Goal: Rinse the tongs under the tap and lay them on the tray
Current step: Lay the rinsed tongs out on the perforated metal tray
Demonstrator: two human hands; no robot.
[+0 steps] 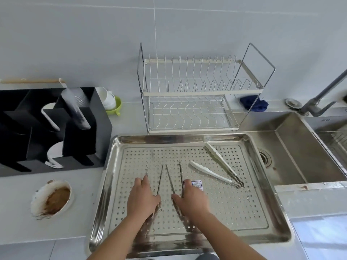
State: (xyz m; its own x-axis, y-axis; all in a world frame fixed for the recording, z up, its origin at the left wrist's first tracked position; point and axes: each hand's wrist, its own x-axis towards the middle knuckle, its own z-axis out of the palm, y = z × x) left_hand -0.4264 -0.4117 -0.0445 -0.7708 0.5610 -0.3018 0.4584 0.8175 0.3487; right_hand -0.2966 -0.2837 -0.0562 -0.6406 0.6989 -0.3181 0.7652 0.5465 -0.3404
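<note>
Head view: left hand [142, 198] and right hand [192, 197] rest straight fingers [146, 182] atop thin tongs [160, 175] on tray [187, 138].

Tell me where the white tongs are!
In the head view, the white tongs lie on the right side of the perforated tray, near the sink, beyond the right hand.

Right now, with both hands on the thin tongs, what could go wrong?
The tray seems to overhang the counter's front edge; pressing down with the left hand and right hand might tip it. The white-tipped tongs lie near the right rim and could slide off if it is jolted.
</note>
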